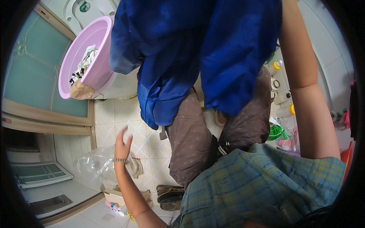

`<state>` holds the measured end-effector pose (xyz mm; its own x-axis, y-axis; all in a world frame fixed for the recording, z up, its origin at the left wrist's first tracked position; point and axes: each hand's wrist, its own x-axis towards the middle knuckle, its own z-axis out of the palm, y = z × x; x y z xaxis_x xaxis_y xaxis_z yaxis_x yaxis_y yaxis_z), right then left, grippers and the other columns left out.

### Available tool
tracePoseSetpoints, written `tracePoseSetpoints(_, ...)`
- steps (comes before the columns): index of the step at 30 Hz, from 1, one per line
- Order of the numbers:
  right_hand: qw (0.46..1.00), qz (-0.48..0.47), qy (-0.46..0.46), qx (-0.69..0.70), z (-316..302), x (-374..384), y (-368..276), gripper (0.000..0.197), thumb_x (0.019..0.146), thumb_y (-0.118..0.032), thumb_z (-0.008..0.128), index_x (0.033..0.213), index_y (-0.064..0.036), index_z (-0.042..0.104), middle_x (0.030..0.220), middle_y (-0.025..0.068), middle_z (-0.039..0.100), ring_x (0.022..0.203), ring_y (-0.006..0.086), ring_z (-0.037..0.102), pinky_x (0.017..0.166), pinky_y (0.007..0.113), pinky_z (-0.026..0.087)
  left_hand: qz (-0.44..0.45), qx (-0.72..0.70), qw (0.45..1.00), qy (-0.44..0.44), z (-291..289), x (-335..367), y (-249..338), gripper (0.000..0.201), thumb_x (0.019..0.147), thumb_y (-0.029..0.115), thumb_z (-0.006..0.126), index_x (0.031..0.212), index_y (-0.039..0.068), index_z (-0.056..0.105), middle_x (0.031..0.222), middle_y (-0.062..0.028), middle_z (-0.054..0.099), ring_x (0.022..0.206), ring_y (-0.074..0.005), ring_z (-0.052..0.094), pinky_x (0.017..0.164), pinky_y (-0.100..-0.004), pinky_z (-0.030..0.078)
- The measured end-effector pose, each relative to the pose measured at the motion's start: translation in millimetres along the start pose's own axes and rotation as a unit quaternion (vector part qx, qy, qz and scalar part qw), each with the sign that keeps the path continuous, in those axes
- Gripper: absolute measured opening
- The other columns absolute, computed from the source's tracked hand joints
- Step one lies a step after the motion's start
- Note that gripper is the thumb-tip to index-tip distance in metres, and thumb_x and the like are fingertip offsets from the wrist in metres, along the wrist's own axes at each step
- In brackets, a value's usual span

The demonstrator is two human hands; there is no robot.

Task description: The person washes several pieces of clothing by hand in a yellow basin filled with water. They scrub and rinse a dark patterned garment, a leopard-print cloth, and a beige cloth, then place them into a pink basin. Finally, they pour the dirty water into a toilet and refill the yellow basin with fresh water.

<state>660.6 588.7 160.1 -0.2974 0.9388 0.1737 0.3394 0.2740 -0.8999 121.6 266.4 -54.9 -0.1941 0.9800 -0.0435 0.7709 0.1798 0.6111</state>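
Observation:
A large blue garment (171, 49) hangs down from the top of the view, in front of my knees. Its lower edges fall in loose folds over my brown trousers. My right arm reaches up along the garment's right side and leaves the picture at the top, so my right hand does not show. Apart from the cloth, at the lower left, my left hand (122, 146) is raised over the tiled floor. Its fingers are spread with nothing in them, and a dark bracelet circles the wrist.
A pink basin (102, 59) with white and dark cloths (86, 62) stands at the upper left, beside a glass-panelled door (43, 60). Clear plastic bags (93, 163), dark shoes (170, 195) and a cardboard box (114, 195) lie below. Bottles (285, 110) stand right of my legs.

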Motion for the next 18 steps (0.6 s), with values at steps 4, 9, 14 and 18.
tracePoseSetpoints(4,0.994,-0.036,0.015,0.099,4,20,-14,0.054,0.091,-0.047,0.033,0.127,-0.0067,0.039,0.131,0.0131,0.043,0.111,0.0287,0.049,0.096,0.045,0.039,0.125,-0.147,0.972,0.137,-2,90,117,0.053,0.079,0.017,0.063,0.125,0.000,0.043,0.120,-0.0157,0.052,0.115,-0.0226,0.047,0.097,-0.0331,0.034)
tracePoseSetpoints(9,0.966,-0.096,0.018,0.241,9,50,-52,0.056,0.091,-0.048,0.032,0.128,-0.0068,0.038,0.132,0.0132,0.042,0.111,0.0291,0.049,0.096,0.046,0.039,0.050,-0.027,0.998,-0.021,-14,156,150,0.035,0.076,0.012,0.065,0.107,-0.001,0.056,0.091,-0.0110,0.063,0.079,-0.0146,0.059,0.070,-0.0275,0.046)
tracePoseSetpoints(14,0.932,-0.102,-0.008,0.347,24,77,-53,0.057,0.091,-0.049,0.032,0.129,-0.0068,0.037,0.133,0.0133,0.041,0.112,0.0295,0.049,0.097,0.046,0.038,0.124,-0.059,0.961,0.240,-93,173,138,0.032,0.082,0.005,0.050,0.114,-0.001,0.056,0.085,-0.0047,0.061,0.074,-0.0131,0.054,0.071,-0.0243,0.044)
tracePoseSetpoints(18,0.921,-0.094,-0.015,0.376,23,73,-58,0.058,0.091,-0.050,0.031,0.130,-0.0069,0.036,0.133,0.0134,0.041,0.112,0.0299,0.049,0.097,0.047,0.038,0.162,-0.239,0.904,0.314,-160,193,163,0.026,0.088,0.007,0.047,0.109,-0.004,0.057,0.088,-0.0021,0.059,0.075,-0.0073,0.051,0.069,-0.0194,0.042)
